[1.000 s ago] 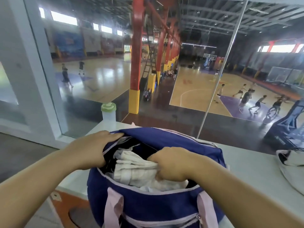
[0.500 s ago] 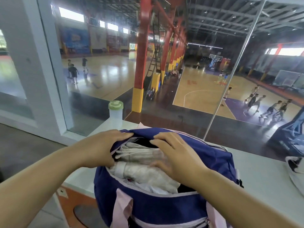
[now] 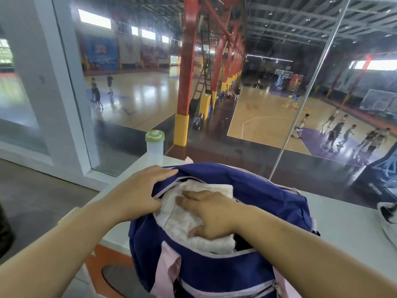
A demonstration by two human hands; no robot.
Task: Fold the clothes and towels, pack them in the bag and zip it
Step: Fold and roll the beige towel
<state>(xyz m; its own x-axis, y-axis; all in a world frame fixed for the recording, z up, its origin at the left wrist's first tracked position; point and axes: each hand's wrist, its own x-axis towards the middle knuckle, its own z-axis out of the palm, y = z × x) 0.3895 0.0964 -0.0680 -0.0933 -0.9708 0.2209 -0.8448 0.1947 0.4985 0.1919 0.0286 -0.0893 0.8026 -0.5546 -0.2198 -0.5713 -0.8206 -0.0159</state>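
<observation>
Navy bag (image 3: 268,203) with pale pink straps and trim stands on the white counter (image 3: 343,222), main zip open. A folded white towel (image 3: 171,222) fills the opening, with a dark gap showing at its right end. My left grip (image 3: 137,194) clasps the bag's left rim, fingers curled over the top edge. My right grip (image 3: 212,214) is released: palm and straight fingers press flat on the towel. A green-lidded bottle (image 3: 155,145) stands behind the bag at the counter's far corner. Against half a second ago, the right grip has moved from the far rim onto the towel, the towel lies flatter, and the left grip is unchanged.
</observation>
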